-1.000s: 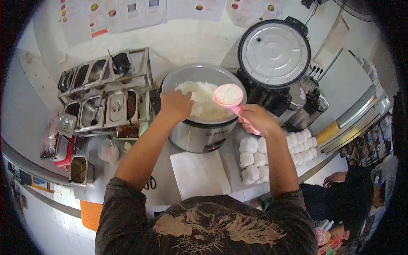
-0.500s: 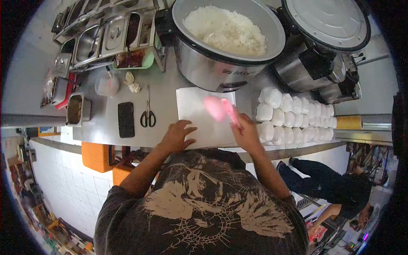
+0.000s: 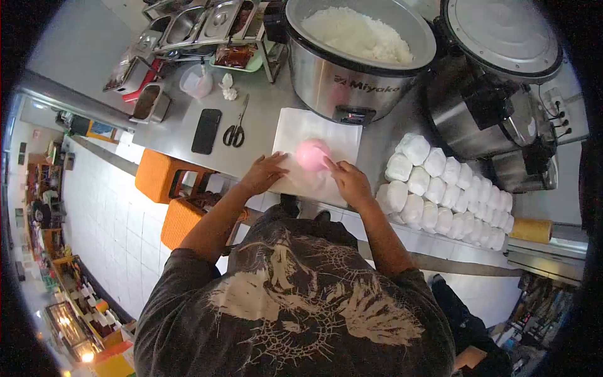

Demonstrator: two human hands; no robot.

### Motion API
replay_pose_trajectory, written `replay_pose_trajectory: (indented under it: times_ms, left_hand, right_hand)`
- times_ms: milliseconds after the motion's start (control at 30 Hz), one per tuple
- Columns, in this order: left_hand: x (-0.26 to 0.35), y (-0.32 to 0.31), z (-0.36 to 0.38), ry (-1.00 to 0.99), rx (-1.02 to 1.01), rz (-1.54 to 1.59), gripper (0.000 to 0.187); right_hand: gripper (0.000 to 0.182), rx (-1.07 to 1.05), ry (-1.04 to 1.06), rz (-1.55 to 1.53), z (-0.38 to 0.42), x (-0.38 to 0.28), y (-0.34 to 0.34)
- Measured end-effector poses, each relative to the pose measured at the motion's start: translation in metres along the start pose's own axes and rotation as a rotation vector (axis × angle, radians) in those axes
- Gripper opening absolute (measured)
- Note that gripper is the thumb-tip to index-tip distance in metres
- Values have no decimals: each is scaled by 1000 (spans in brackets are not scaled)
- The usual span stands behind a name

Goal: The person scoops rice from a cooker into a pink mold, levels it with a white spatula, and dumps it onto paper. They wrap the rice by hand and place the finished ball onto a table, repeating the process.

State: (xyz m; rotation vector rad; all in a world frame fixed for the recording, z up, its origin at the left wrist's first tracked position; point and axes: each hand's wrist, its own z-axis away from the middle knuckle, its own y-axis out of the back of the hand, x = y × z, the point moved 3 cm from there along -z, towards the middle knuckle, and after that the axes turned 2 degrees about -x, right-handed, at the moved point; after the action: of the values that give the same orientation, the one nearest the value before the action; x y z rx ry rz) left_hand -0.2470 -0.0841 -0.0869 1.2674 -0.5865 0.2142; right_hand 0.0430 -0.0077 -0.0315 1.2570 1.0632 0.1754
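Note:
A sheet of white paper (image 3: 289, 129) lies on the steel counter in front of me. Over its middle, my right hand (image 3: 352, 183) grips the short handle of a pink plastic ladle (image 3: 312, 154). The rounded bowl of the ladle faces up and appears to rest on the paper; whatever is beneath it is hidden. At the paper's left edge rests my left hand (image 3: 264, 174), fingers stretched over the sheet. Behind the paper stands a large cooker (image 3: 342, 85) filled with white rice (image 3: 358, 36).
To the right, white wrapped packets (image 3: 433, 182) are stacked in rows beside a second cooker (image 3: 458, 107). Scissors (image 3: 235, 133) and a black phone (image 3: 206, 131) lie left of the paper. Steel pans (image 3: 185, 26) stand behind them. Orange stools (image 3: 157, 178) are below the counter.
The pink ladle has come down from the air and turned over onto the paper. My left hand has moved onto the paper's edge. The camera view has shifted.

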Motion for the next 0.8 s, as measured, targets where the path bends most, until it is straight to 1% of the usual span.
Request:
replay_pose_trajectory:
  times_ms: [33,67,133,167,233,267,333,400,433,533,567,600,667,733,767,800]
  left_hand:
    - [-2,0,-2,-83,116,42,24]
    - [-6,-4,2,-43,153,49,24]
    - [5,8,3,22,232,63,25]
    - [11,13,1,63,279,72,25]
    - [16,11,3,141,360,99,24]
    - [15,6,2,205,390,251,24]
    - [6,-8,1,338,441,561,26]
    - [12,-10,0,438,426,924,29]
    - [16,-8,0,487,412,1106,31]
    - [18,2,-6,359,306,1148,37]
    - [25,8,-5,240,326,931,38]
    - [44,17,0,122,351,711,38]
    - [46,26,3,-6,334,416,35]
    - [24,15,5,-27,240,281,29]
    - [14,11,7,-30,312,311,14]
    - [13,14,13,-97,321,209,11]
  right_hand:
    - [57,82,3,-137,7,2,0]
    - [58,205,-31,-162,13,4,1]
    - [61,461,-105,-204,27,14,-5]
    - [66,494,-193,-161,32,24,-10]
    - [66,417,-430,-110,33,34,-12]
    - [66,374,-555,-87,36,38,-15]
    - [74,439,-377,79,37,17,2]
    - [84,498,-197,253,33,-11,21]
    - [89,449,-55,243,27,-23,21]
    - [83,263,-133,192,16,-17,-18]
    - [67,185,-236,144,14,-9,-28]
    - [59,200,-266,113,14,-5,-34]
    - [45,221,-319,41,19,-1,-45]
    - [31,241,-205,-31,30,-5,-50]
    - [24,249,-149,-64,37,-5,-51]
    - [21,257,-125,-91,45,-8,-48]
